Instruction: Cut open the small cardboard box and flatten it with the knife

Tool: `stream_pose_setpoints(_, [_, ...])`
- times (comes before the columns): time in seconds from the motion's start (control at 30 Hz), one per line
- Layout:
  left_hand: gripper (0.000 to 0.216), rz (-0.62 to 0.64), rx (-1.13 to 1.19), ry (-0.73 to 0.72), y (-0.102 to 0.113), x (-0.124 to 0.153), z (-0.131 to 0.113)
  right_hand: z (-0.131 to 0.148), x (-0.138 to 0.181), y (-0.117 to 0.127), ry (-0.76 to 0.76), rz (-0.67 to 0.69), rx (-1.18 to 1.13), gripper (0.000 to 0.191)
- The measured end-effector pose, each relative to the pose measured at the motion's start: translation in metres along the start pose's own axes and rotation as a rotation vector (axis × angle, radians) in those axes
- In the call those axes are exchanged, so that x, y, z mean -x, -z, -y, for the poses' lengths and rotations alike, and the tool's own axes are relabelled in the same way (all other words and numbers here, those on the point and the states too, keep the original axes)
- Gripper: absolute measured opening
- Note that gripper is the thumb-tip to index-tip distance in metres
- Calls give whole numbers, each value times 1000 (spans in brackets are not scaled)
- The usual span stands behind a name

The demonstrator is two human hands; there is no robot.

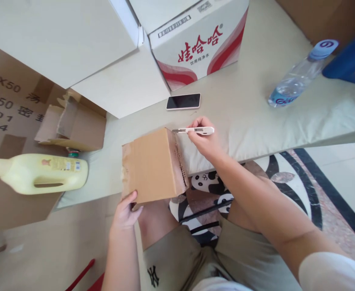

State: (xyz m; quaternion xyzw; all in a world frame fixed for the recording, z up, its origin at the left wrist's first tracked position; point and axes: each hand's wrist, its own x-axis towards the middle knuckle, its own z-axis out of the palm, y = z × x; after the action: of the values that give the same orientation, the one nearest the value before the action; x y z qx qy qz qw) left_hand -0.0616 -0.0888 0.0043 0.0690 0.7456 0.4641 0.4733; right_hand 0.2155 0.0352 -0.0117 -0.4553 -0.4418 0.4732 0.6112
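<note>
The person's right hand [204, 141] is pinching a white utility knife [194, 130] in a closed grip, with the blade tip pointing left and almost touching the far top corner of a small cardboard box [151, 165]. The left hand [125, 212] is gripping the box's near bottom corner, fingers curling under the edge, and is holding the box tilted above the person's knees.

The box is resting partly on the lap and partly against the edge of a pale cushioned seat [256, 121], so it is not firmly supported. If the blade is pushed hard, the box could be twisting in the left hand's grip and the knife skidding off the torn, ragged edge. A slip toward the body would likely be bringing the blade down toward the bare knees or the left hand's fingers.

Just beyond the knife, a phone [183, 101] is lying on the seat. Farther right of the knife hand, a clear water bottle [298, 76] is lying on its side. Left of the box, a yellow jug [40, 173] is lying near an opened carton [71, 125].
</note>
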Motion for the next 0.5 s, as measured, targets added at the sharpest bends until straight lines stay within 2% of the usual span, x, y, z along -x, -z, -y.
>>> stream_pose_setpoints(0.07, [21, -12, 2, 17, -4, 3, -3, -1, 0, 1, 13, 11, 93, 5])
stream_pose_setpoints(0.2, [22, 21, 2, 28, -3, 2, -3, -1, 1, 2, 77, -31, 168, 10])
stream_pose_setpoints(0.5, [26, 78, -68, -46, 24, -23, 8, -2, 3, -2, 43, -59, 145, 12])
